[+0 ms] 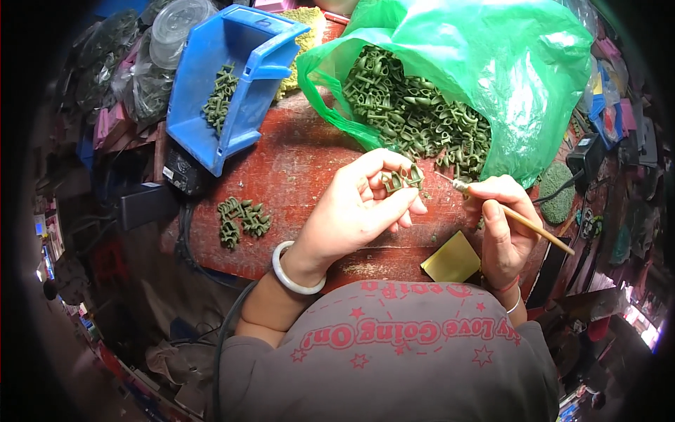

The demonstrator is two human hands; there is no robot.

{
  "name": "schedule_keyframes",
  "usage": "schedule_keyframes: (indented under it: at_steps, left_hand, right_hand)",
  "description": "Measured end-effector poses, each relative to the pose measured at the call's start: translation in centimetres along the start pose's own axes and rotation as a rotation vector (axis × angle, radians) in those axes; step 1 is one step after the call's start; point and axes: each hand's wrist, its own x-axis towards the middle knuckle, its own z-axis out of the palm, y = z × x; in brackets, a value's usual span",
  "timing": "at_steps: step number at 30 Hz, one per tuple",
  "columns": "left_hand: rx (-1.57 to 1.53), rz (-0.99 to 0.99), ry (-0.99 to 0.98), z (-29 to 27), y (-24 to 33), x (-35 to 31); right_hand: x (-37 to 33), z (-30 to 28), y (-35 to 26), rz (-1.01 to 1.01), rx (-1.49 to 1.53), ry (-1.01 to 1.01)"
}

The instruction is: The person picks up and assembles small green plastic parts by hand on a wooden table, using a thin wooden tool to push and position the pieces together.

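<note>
Near the middle of the red table, my left hand (344, 211) pinches a small green open-framed piece (402, 180) between thumb and fingers. My right hand (503, 228), just to its right, grips a slim wooden-handled pick (541, 231) like a pen. The pick's thin tip points left toward the piece, with a small gap between them. Beyond both hands, a heap of similar green pieces (415, 116) spills from the mouth of a green plastic bag (524, 91). A smaller pile of green pieces (241, 220) lies left of my left wrist.
At the back left, a tilted blue bin (192, 123) holds some green pieces. A yellowish square block (452, 258) sits by the near edge of the table (295, 151). To the right are a green oval pad (557, 191) and a black adapter (587, 156) with its cable.
</note>
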Motion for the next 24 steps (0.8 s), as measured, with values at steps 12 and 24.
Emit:
schedule_keyframes:
  at_steps: [12,24]
  left_hand:
    - [-0.405,0.067,0.228,-0.3,1.2,0.3]
    - [-0.122,-0.218,-0.117,0.2,0.9,0.3]
  right_hand:
    - [1.6,3.3,2.0,-0.346,-0.706,-0.264]
    - [0.6,0.9,1.3,-0.100,0.118,-0.190]
